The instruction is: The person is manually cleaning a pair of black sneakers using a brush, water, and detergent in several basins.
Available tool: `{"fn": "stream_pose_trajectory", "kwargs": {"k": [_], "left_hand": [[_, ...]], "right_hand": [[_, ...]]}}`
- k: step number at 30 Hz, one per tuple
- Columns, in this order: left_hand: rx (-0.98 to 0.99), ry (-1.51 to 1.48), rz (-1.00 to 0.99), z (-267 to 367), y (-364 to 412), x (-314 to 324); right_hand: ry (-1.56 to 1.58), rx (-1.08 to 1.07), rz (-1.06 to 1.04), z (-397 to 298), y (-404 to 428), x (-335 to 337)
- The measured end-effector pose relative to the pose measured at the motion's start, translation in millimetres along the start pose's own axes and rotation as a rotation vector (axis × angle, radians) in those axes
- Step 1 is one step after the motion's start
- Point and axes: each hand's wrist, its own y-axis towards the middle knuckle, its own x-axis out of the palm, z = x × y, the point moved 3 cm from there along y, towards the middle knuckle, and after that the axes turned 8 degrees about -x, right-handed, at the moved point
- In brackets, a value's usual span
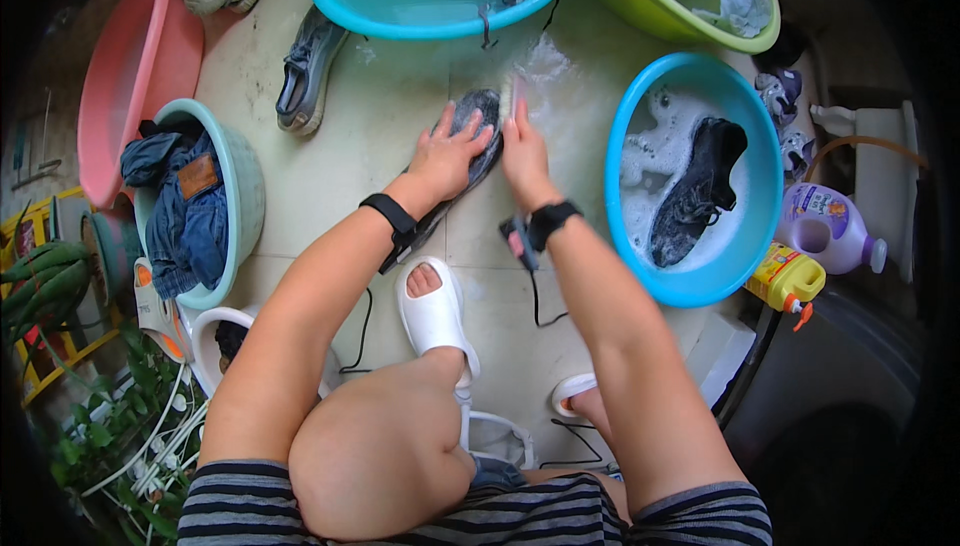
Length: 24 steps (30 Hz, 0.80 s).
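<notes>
On the tiled floor lies a dark grey shoe (pixel 480 105) on its side or sole, partly under my left hand (pixel 448 158). The fingers of that hand are spread over the shoe and press on it. My right hand (pixel 525 152) grips a pink scrubbing brush (pixel 514 94) whose pale bristles face the shoe's toe end; the brush is slightly blurred. Wet suds (pixel 551 62) spread on the tiles just beyond it. To the right, a black lace-up shoe (pixel 697 193) rests in soapy water in a blue basin (pixel 616 171).
A turquoise basin (pixel 420 30) holds water and laces. Around stand a green basin (pixel 660 17), a pink basin (pixel 142 88) and a bucket of jeans (pixel 247 193). A grey shoe (pixel 306 70) lies at the upper left; a purple bottle (pixel 821 227) and a yellow bottle (pixel 784 276) are at right.
</notes>
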Motion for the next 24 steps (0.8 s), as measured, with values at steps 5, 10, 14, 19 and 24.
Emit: {"fn": "stream_pose_trajectory", "kwargs": {"k": [5,10,14,19,24], "left_hand": [[0.016,-0.014,0.027,-2,1,-2],[0.004,0.03,-0.001,9,3,-5],[-0.186,-0.124,0.014,15,16,-5],[-0.261,-0.246,-0.142,8,40,-30],[-0.3,-0.365,-0.125,-13,50,-48]], "right_hand": [[-0.048,-0.077,0.041,21,-70,15],[-0.311,-0.059,-0.148,-12,51,-18],[-0.225,-0.044,-0.042,8,13,-10],[0.034,0.13,-0.167,19,-99,-5],[0.126,0.326,-0.105,21,-126,-27]]}}
